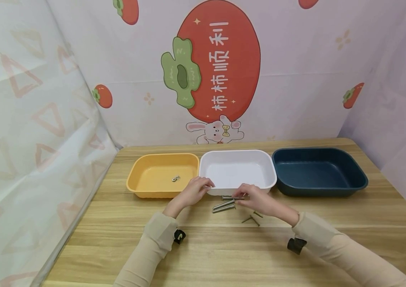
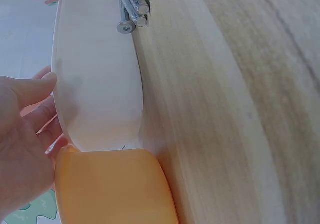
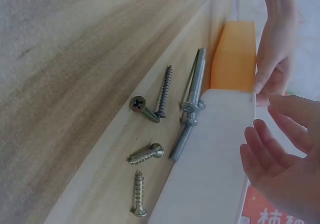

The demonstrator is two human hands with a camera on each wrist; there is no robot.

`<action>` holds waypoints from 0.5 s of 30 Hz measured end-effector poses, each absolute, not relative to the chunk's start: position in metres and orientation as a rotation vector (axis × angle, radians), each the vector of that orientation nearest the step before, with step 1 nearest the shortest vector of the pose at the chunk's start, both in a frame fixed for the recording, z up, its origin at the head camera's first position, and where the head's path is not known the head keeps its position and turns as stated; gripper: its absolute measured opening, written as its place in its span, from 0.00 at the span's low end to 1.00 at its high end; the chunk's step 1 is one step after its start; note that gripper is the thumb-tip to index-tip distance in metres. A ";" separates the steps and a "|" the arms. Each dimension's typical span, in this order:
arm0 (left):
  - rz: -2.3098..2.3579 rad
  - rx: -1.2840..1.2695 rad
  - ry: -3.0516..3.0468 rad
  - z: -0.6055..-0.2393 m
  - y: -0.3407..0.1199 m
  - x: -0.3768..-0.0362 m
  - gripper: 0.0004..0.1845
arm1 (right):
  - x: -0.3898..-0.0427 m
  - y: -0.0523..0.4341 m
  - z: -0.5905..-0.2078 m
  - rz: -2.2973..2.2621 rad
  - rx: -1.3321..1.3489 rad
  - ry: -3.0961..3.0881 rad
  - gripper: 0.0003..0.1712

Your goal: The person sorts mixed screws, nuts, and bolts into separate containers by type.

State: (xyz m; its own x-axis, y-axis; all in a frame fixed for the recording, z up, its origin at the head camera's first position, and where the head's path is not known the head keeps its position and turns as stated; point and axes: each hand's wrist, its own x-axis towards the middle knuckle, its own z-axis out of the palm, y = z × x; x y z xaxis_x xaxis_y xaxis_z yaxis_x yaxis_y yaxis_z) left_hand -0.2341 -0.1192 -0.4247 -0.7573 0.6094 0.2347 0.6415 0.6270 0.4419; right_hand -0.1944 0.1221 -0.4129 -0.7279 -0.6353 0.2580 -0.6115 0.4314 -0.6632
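Note:
My left hand (image 1: 196, 189) is at the front left corner of the white tray (image 1: 239, 191), its thumb on the rim and its fingers inside, as the left wrist view (image 2: 25, 134) shows. Over the front rim of the same tray hovers my right hand (image 1: 257, 199), fingers loosely bent and apart, with nothing between them in the right wrist view. Three long silver bolts (image 1: 223, 209) lie on the table against the white tray's front, just left of my right hand. Closer to me are several small screws (image 3: 165, 91), partly beneath the right hand in the head view.
To the left stands a yellow tray (image 1: 152, 194) with a few small metal pieces (image 1: 176, 179) in it. A dark blue tray (image 1: 319, 192) stands on the right. All three trays form a row across the wooden table (image 1: 217, 255), before a printed cloth backdrop (image 1: 296, 99).

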 end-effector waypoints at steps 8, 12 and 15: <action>-0.786 -1.081 -2.767 -0.424 -0.119 -0.234 0.05 | -0.195 0.119 -0.421 -1.186 -1.145 2.590 0.08; -0.779 -1.093 -2.752 -0.423 -0.119 -0.233 0.05 | -0.196 0.119 -0.425 -1.182 -1.171 2.582 0.08; -0.780 -1.089 -2.757 -0.423 -0.119 -0.233 0.05 | -0.198 0.118 -0.429 -1.168 -1.199 2.586 0.08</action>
